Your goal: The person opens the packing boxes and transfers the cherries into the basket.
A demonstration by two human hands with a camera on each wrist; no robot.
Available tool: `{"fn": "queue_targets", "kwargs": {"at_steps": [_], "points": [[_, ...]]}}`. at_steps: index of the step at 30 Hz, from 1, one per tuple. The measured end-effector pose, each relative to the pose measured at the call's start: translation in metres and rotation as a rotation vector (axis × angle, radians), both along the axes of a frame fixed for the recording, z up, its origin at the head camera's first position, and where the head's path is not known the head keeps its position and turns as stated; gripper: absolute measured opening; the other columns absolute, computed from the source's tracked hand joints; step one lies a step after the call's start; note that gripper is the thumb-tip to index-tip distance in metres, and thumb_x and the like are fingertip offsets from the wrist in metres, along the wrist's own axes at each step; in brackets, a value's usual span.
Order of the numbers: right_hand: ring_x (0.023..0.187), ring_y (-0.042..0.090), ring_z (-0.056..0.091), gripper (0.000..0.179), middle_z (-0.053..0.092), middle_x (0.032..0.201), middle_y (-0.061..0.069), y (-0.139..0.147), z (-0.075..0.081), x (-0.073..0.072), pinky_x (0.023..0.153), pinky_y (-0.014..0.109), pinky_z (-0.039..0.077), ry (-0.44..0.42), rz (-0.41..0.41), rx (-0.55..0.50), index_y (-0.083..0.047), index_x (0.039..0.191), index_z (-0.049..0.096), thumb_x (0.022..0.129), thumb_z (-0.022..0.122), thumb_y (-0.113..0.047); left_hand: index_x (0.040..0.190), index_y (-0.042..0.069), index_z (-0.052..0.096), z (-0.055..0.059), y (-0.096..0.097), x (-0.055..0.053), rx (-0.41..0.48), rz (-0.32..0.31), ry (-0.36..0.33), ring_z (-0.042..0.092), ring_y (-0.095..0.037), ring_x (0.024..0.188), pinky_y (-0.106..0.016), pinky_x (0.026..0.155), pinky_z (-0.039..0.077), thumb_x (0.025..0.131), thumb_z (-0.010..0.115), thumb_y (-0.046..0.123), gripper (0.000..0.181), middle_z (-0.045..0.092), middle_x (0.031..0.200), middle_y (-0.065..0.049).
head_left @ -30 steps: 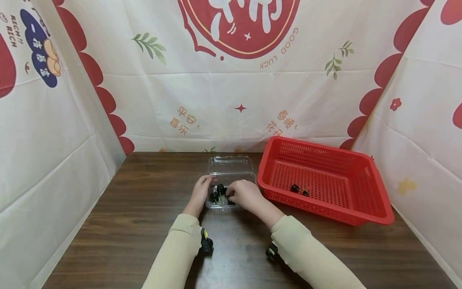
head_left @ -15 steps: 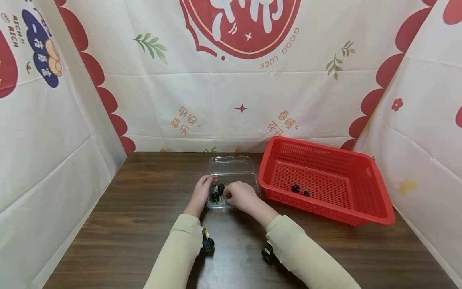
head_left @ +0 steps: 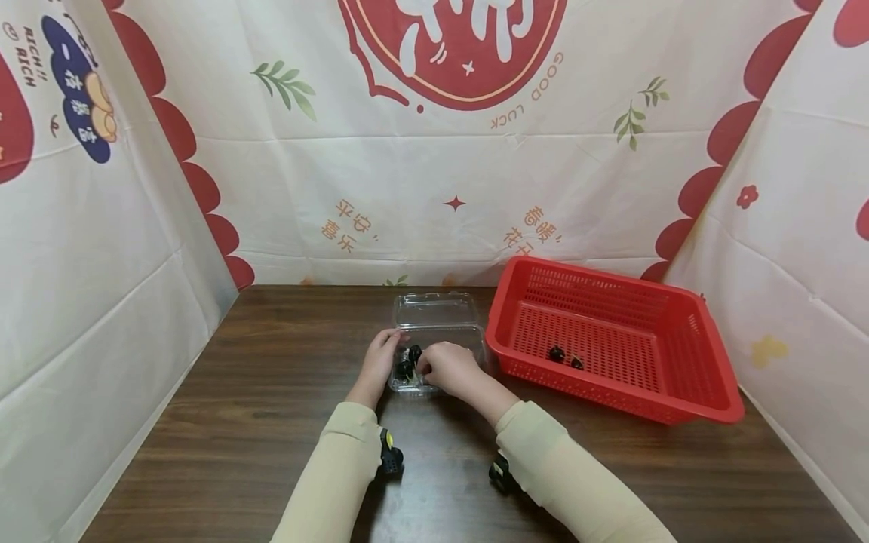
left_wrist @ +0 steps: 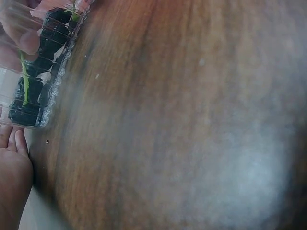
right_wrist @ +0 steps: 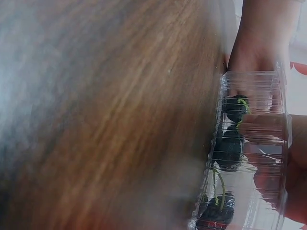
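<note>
I see a lane of tabletop [head_left: 444, 452] at six from the clear box [head_left: 441, 337], between the wrist cameras [head_left: 391, 457], and wide room at nine past the left hand [head_left: 377, 363]. The red basket [head_left: 611, 396] blocks three, the open lid [head_left: 434, 310] twelve; the right hand [head_left: 452, 367] crowds four.

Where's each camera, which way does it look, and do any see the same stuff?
Head: on the head, looking forward and down at the wooden table, clear clamshell box and red plastic basket; left hand, right hand and sleeves show.
Left wrist: on that wrist, facing the box across the table; left hand lower left, right hand upper left.
Right wrist: on that wrist, facing the box; left hand at top, right hand at right edge.
Both wrist views see stemmed dark fruits.
</note>
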State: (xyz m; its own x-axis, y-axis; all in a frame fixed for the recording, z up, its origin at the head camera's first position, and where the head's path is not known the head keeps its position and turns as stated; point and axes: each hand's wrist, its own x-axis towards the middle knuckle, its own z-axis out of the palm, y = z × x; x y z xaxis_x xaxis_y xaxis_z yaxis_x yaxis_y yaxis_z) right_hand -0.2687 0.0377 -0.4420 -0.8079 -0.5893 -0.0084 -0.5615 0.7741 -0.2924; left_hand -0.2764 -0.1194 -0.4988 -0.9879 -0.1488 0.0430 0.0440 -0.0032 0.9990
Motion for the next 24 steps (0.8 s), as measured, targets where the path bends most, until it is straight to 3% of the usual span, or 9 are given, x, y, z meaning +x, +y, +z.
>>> {"fn": "queue_targets", "kwargs": {"at_steps": [13,16,20,22,24], "points": [[0.090,0.014,0.066,0.011,0.073,0.092,-0.007,0.003,0.009,0.005,0.073,0.034,0.053,0.089,0.006,-0.026,-0.020,0.088,0.079,0.084,0.074,-0.010,0.117,-0.006,0.057,0.000,-0.001,0.001,0.010,-0.006,-0.007,0.055,-0.035,0.115,-0.045,0.103,0.037,0.104,0.043,0.015,0.028,0.065,0.114,-0.021],[0.089,0.014,0.067,0.011,0.073,0.093,-0.007,0.004,0.014,0.006,0.072,0.034,0.053,0.091,-0.007,-0.036,-0.020,0.087,0.079,0.084,0.074,-0.011,0.116,-0.009,0.056,0.010,-0.001,0.006,0.029,-0.026,-0.011,0.053,-0.037,0.117,-0.047,0.104,0.036,0.104,0.043,0.012,0.028,0.063,0.116,-0.025],[0.091,0.014,0.067,0.010,0.073,0.094,-0.006,0.006,0.020,0.008,0.074,0.035,0.053,0.091,-0.013,-0.065,-0.020,0.088,0.079,0.085,0.075,-0.012,0.116,-0.010,0.056,0.008,-0.001,0.005,0.030,-0.026,-0.007,0.053,-0.038,0.116,-0.048,0.103,0.037,0.104,0.043,0.011,0.028,0.062,0.116,-0.026],[0.091,0.014,0.067,0.010,0.073,0.093,-0.006,0.008,0.023,0.010,0.076,0.035,0.054,0.099,-0.009,-0.083,-0.019,0.089,0.079,0.084,0.075,-0.012,0.115,-0.008,0.057,0.000,-0.001,-0.001,0.028,-0.013,-0.005,0.054,-0.036,0.115,-0.046,0.103,0.037,0.104,0.044,0.013,0.027,0.063,0.115,-0.024],[0.091,0.014,0.067,0.009,0.073,0.092,-0.006,0.009,0.025,0.011,0.077,0.035,0.054,0.118,0.001,-0.108,-0.019,0.090,0.080,0.084,0.075,-0.012,0.114,-0.008,0.057,-0.001,-0.001,0.000,0.020,-0.006,-0.005,0.054,-0.035,0.115,-0.045,0.103,0.038,0.104,0.044,0.014,0.028,0.064,0.114,-0.022]]}}
